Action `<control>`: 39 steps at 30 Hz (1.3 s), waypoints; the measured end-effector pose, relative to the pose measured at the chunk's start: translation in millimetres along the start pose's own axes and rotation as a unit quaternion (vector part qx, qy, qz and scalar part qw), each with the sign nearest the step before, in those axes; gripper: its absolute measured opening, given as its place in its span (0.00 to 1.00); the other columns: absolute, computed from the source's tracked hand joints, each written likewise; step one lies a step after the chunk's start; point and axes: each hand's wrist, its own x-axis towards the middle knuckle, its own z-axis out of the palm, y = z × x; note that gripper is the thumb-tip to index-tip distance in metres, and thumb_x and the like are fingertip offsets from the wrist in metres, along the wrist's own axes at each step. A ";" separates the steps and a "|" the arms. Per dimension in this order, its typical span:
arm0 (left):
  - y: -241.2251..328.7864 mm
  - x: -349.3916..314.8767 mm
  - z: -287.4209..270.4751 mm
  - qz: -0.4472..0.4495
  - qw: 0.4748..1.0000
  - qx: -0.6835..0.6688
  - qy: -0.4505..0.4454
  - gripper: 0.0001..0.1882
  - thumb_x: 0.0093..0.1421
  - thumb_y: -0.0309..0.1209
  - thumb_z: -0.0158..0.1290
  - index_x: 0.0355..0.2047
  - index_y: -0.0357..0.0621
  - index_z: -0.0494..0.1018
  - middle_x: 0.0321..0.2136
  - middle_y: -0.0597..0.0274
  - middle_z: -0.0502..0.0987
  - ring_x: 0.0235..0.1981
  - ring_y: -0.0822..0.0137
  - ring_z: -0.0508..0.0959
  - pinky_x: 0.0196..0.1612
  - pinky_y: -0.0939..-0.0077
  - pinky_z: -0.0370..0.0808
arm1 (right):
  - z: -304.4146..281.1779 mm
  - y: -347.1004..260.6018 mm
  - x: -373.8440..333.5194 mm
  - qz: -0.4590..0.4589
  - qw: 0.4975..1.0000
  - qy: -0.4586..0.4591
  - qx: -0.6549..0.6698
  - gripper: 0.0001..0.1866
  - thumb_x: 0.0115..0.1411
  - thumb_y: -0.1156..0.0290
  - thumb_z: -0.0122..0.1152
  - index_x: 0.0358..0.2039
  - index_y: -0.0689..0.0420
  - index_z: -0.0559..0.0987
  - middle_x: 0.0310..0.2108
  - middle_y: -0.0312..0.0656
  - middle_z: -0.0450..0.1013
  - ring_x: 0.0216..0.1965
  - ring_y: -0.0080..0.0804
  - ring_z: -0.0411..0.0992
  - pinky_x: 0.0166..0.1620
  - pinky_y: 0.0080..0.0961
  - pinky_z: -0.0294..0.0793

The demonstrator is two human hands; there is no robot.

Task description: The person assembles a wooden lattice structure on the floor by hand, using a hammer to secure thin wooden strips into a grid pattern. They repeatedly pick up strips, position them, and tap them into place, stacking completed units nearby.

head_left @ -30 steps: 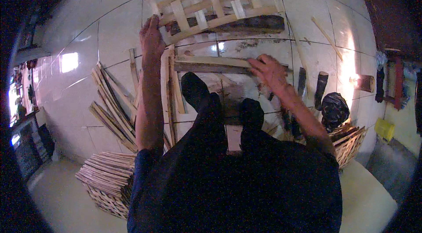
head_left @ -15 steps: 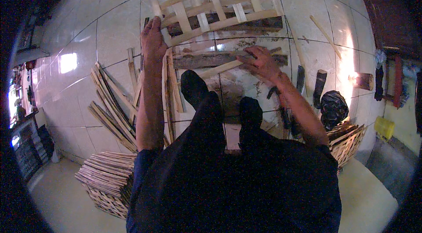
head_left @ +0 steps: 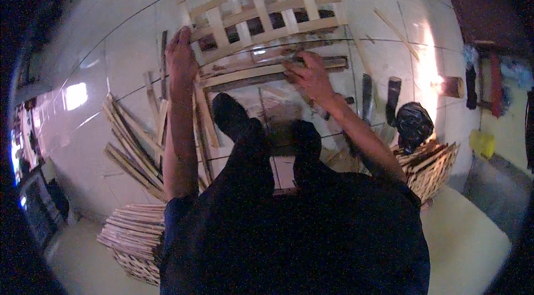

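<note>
Currently, lattice [head_left: 217, 25] at upper centre appears part-woven; pale strip [head_left: 245, 75] just below lies outside the weave. Left hand [head_left: 182, 61] at lattice's left edge, right hand [head_left: 311, 77] over strip; cannot tell whether either grip is closed. Loose strips [head_left: 131, 135], frame left, unwoven.

Left: I extend the left forearm [head_left: 181, 145] almost straight ahead of the body; the left hand [head_left: 182, 57] continues its line, fingers close together and pointing forward. Right: I angle the right forearm [head_left: 364, 134] forward and inward, the right hand [head_left: 311, 79] back uppermost, its fingers bent, somewhat spread and directed leftward. The hands are well apart.
</note>
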 end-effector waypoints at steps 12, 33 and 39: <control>-30.0 -10.8 29.2 -0.050 0.997 -0.057 0.009 0.13 0.63 0.35 0.54 0.41 0.37 0.74 0.32 0.66 0.76 0.31 0.75 0.73 0.32 0.79 0.73 | -33.6 3.4 -29.1 0.181 0.969 0.168 0.027 0.14 0.60 0.66 0.56 0.45 0.56 0.77 0.40 0.46 0.71 0.45 0.47 0.69 0.49 0.37 0.68; -25.5 -34.2 17.3 -0.122 0.991 -0.041 -0.027 0.15 0.64 0.34 0.52 0.43 0.33 0.73 0.36 0.61 0.76 0.35 0.72 0.73 0.38 0.77 0.71 | -50.2 47.4 -37.3 0.354 0.914 0.151 0.127 0.14 0.60 0.62 0.57 0.41 0.58 0.78 0.34 0.46 0.78 0.34 0.39 0.76 0.40 0.32 0.73; -48.2 -25.3 10.7 -0.119 0.990 -0.054 -0.045 0.14 0.65 0.35 0.50 0.43 0.35 0.74 0.35 0.62 0.76 0.35 0.71 0.73 0.39 0.74 0.71 | -40.7 56.5 -40.2 0.329 0.927 0.151 0.102 0.11 0.56 0.68 0.60 0.39 0.58 0.78 0.36 0.49 0.76 0.38 0.45 0.75 0.44 0.37 0.73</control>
